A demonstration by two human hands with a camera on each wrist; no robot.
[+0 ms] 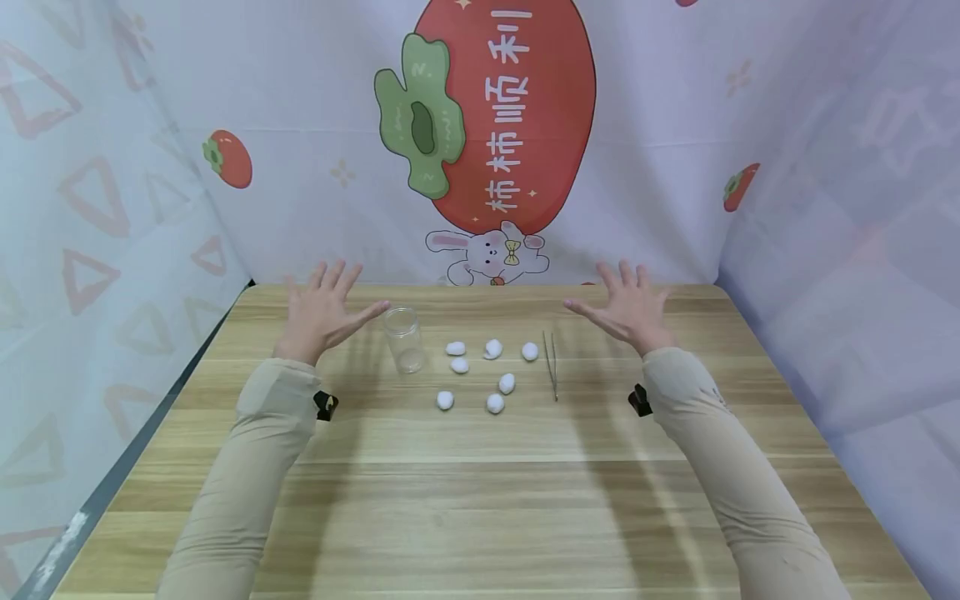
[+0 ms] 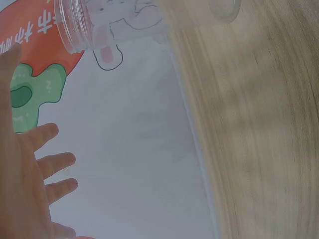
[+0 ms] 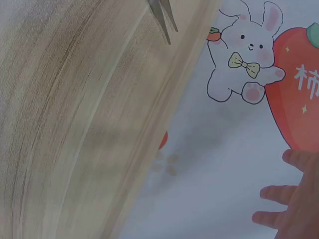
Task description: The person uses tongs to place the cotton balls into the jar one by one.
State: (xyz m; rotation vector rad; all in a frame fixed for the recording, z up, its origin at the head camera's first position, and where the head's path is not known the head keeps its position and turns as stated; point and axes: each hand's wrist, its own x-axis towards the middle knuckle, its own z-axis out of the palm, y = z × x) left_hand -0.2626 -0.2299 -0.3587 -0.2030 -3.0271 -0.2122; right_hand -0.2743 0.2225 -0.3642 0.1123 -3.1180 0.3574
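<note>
Both hands hover over the far part of the table with fingers spread, holding nothing. My left hand is nearest to a clear jar, its thumb overlapping the jar's rim in the head view. The jar shows along the top of the left wrist view. To the right, my right hand is beside metal tweezers, which lie with their tips pointing away. Those tips appear at the top of the right wrist view. Several white cotton balls lie scattered between jar and tweezers.
The wooden table ends at a white printed cloth backdrop with a large persimmon and a rabbit. Cloth also hangs along the left and right sides. A small black device sits at the left wrist, another at the right.
</note>
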